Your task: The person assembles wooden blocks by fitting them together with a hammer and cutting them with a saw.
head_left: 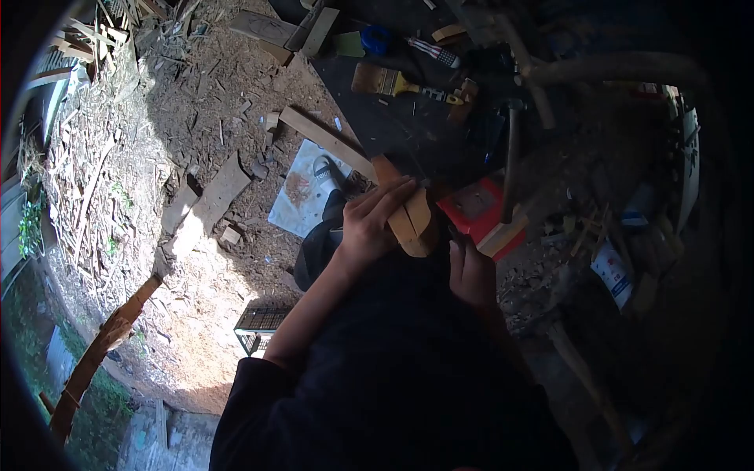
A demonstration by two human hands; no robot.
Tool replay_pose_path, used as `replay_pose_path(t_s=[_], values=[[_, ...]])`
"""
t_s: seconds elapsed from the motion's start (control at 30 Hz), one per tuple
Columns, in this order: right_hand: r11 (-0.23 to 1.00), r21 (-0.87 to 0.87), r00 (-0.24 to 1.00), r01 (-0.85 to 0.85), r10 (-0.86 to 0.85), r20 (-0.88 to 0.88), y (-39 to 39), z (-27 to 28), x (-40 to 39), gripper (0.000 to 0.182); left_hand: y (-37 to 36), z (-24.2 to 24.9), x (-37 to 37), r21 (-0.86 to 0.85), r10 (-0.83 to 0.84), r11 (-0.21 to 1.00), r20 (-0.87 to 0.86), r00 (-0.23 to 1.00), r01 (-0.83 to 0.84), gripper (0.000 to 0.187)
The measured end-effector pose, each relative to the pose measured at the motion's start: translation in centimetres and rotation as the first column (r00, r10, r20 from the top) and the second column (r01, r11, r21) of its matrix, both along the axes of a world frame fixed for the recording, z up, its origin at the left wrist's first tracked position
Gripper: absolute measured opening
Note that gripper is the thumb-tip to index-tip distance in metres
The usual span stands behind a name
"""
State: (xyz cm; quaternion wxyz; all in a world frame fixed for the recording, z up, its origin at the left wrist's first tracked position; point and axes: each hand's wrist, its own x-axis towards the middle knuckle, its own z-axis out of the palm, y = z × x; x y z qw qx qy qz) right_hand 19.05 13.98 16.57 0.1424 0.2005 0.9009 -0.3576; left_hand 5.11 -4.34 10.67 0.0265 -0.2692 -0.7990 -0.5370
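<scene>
My left hand (373, 218) is closed over a shaped piece of light wood (415, 221), with the fingers lying across its upper face. The piece has a rounded lower end and a dark line along it. To the right of its rounded end is my right hand (473, 271), in shadow with its fingers curled together. Something thin and dark shows at those fingertips, too dim to name. Behind the wood piece lies a red thing (488, 206) with a grey patch, and a wooden strip (503, 237) rests at its edge.
On the dark work surface (369, 110) lie a paintbrush (381, 81), a blue roundish object (375, 39), a screwdriver-like tool (434, 52) and a hammer (512, 157). A plank (326, 141) leans near a sandalled foot (323, 174). Wood chips and offcuts (222, 192) litter the ground.
</scene>
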Motion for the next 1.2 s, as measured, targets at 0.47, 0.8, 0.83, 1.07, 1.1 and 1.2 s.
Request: replay_pose_path(t_s=[0.47, 0.8, 0.83, 1.07, 1.1, 1.2], values=[[0.997, 0.070, 0.996, -0.017, 0.023, -0.084, -0.9, -1.0, 0.7, 0.024, -0.5, -0.3, 0.0, 0.023, 0.016, 1.000, 0.005, 1.000, -0.016, 0.046], [0.998, 0.051, 0.995, -0.035, 0.040, -0.095, -0.7, -1.7, 1.5, 0.028, -0.5, 0.0, 0.0, 0.012, 0.002, 1.000, 0.046, 0.999, -0.003, 0.046], [0.998, 0.062, 0.990, -0.032, 0.040, -0.134, -0.7, -1.9, 1.4, 0.025, -0.5, 0.0, 0.0, 0.012, -0.003, 1.000, 0.029, 1.000, 0.003, 0.047], [0.996, 0.071, 0.986, -0.046, 0.057, -0.156, -0.5, -2.3, 1.4, 0.020, -0.5, -0.3, -0.2, 0.019, 0.004, 1.000, 0.018, 1.000, -0.004, 0.046], [0.996, 0.074, 0.986, -0.046, 0.058, -0.159, -0.5, -2.3, 1.4, 0.020, -0.6, -0.2, -0.2, 0.020, 0.003, 1.000, 0.028, 1.000, -0.004, 0.046], [0.996, 0.076, 0.984, -0.042, 0.055, -0.169, -0.5, -2.2, 1.3, 0.020, -0.7, -0.3, -0.2, 0.022, 0.001, 1.000, 0.042, 0.999, -0.002, 0.046]])
